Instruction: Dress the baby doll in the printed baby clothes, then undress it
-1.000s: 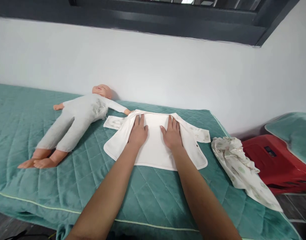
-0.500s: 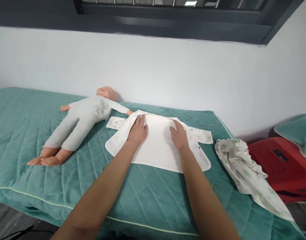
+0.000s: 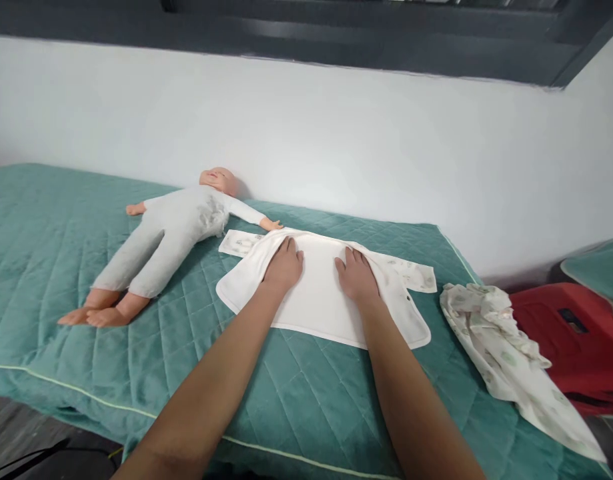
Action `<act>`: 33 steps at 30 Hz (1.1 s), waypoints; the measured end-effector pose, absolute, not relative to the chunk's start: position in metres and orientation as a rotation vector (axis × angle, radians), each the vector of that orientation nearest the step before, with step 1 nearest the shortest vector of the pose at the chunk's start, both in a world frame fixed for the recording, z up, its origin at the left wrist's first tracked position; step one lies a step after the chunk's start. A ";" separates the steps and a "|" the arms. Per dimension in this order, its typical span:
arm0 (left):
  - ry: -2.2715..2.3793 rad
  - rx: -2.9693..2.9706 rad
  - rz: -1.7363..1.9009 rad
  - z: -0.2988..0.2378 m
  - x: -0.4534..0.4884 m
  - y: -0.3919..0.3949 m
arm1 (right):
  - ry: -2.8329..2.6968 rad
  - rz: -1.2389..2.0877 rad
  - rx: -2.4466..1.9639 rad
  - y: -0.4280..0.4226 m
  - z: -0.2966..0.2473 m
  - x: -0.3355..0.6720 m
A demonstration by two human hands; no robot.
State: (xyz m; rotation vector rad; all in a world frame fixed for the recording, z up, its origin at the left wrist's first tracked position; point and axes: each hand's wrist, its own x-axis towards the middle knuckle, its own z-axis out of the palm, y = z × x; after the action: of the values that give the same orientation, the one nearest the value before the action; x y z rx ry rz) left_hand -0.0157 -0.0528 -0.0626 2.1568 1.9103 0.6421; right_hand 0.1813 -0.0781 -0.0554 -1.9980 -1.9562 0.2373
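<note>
A small white baby jacket [image 3: 316,300] lies opened out on the green quilted bed cover, its plain inside facing up and its patterned sleeves spread to both sides. My left hand [image 3: 285,264] rests flat on it near the collar, fingers stretched under the edge of the left front panel. On the other side my right hand [image 3: 357,275] lies with fingers extended against the right panel, thumb apart. Both palms press on the cloth without gripping it. Left of the jacket a baby doll [image 3: 179,213] in a white bodysuit lies on its back, one hand close to the collar.
Crumpled patterned white cloth [image 3: 506,347] lies at the bed's right end. Beyond it are a red case [image 3: 571,327] and a green cushion [image 3: 599,267]. A white wall [image 3: 306,140] runs behind the green bed cover [image 3: 306,400]. A dark cable shows at the lower left.
My right hand has shifted slightly, its fingers now tucked further along the right panel. My left hand stays in nearly the same place on the jacket. The view has tilted down a little.
</note>
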 end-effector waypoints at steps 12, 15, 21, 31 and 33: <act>1.913 2.246 0.502 -0.065 -0.006 -0.087 | -1.969 0.206 -2.173 -0.109 -0.046 0.160; 1.914 2.279 0.493 -0.064 -0.006 -0.099 | -2.001 0.198 -2.181 -0.120 -0.046 0.156; 1.866 2.289 0.535 -0.058 -0.007 -0.122 | -2.116 0.040 -2.159 -0.134 -0.050 0.154; 1.524 1.945 1.523 -0.055 -0.084 -0.141 | -2.266 0.048 -1.939 -0.191 -0.050 0.148; 1.790 1.770 1.453 -0.054 -0.115 -0.128 | -2.265 0.025 -1.892 -0.205 -0.052 0.147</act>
State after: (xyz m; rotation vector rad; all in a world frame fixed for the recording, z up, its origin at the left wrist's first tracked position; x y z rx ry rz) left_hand -0.1150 -0.1281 -0.0538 1.7701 1.7903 1.4530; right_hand 0.1465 -0.2049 -0.0521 -1.8922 -2.2648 0.0250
